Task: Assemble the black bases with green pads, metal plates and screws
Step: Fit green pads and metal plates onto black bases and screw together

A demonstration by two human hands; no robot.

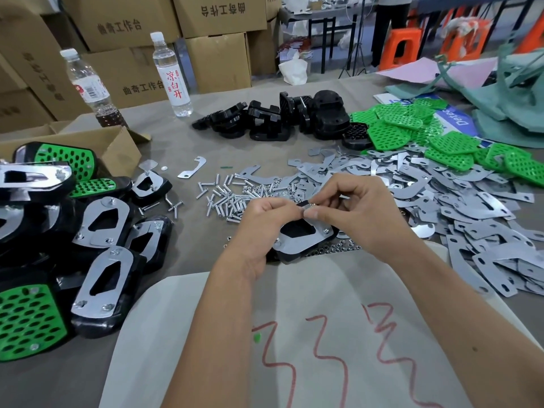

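A black base with a metal plate (306,235) on top sits tilted at the table's middle, held up between my hands. My left hand (265,222) grips its left side and pinches at its top edge. My right hand (353,210) pinches a small nut or screw (310,205) at that same top edge. Loose screws (226,198) lie just behind my hands. Loose metal plates (441,201) spread to the right. Green pads (435,136) are heaped at the back right, and bare black bases (270,119) at the back middle.
Finished assemblies (97,248) are piled at the left by an open cardboard box (117,148). Two water bottles (172,75) stand at the back left before stacked cartons. A white cloth with red marks (294,334) covers the near edge. Small nuts (338,248) lie under my right wrist.
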